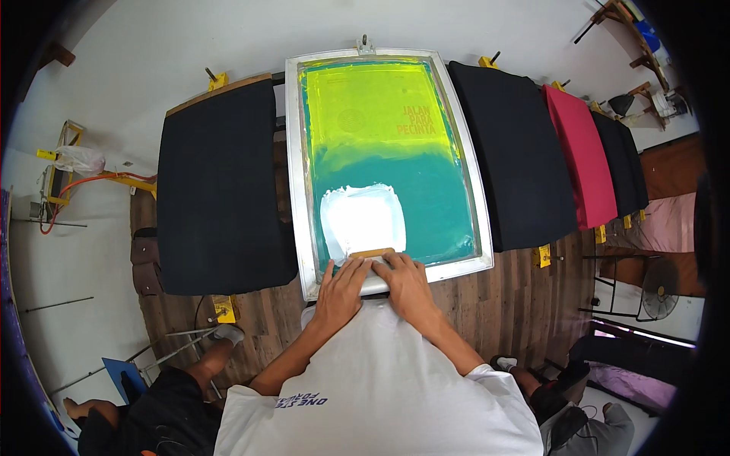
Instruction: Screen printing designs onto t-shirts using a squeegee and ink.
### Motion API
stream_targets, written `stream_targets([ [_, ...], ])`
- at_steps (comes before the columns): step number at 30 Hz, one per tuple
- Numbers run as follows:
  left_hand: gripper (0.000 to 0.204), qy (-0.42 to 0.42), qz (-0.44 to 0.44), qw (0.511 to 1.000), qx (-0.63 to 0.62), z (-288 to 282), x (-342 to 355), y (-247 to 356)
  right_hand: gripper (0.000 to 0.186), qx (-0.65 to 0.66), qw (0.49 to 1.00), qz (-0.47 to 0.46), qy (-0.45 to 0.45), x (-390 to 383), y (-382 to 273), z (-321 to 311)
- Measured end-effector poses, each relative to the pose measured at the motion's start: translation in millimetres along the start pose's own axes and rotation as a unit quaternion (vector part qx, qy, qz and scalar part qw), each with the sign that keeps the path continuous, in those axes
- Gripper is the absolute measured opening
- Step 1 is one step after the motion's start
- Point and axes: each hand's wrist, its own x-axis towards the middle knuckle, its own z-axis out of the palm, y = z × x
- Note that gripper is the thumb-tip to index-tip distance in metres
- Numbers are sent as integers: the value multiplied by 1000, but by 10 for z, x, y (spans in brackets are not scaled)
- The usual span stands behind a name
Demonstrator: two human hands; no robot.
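Observation:
A screen printing frame (470, 163) with a pale metal rim lies in front of me. Its mesh (426, 205) is teal in the near part and yellow-green at the far end, with faint lettering there. A thick patch of white ink (363, 214) covers the near left of the mesh. At the near edge of that patch is a squeegee (373, 252) with a wooden handle, gripped from both sides. My left hand (341, 292) and my right hand (404, 285) are closed on it, close together over the frame's near rim. The squeegee's blade is hidden.
Black fabric-covered boards flank the frame, one on the left (220, 190) and one on the right (509, 159). Farther right is a pink board (579, 156). Yellow clamps (223, 308) show at the boards' ends. Other people sit at lower left and lower right. A fan (660, 290) stands at right.

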Motion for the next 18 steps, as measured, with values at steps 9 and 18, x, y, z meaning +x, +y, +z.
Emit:
stream_targets([
  [9, 64, -20, 3, 1000, 10, -8, -30, -4, 40, -9, 1000, -4, 14, -78, 8, 53],
  [18, 58, 9, -3, 1000, 0, -209, 200, -10, 54, 20, 1000, -4, -18, 248, -16, -223],
])
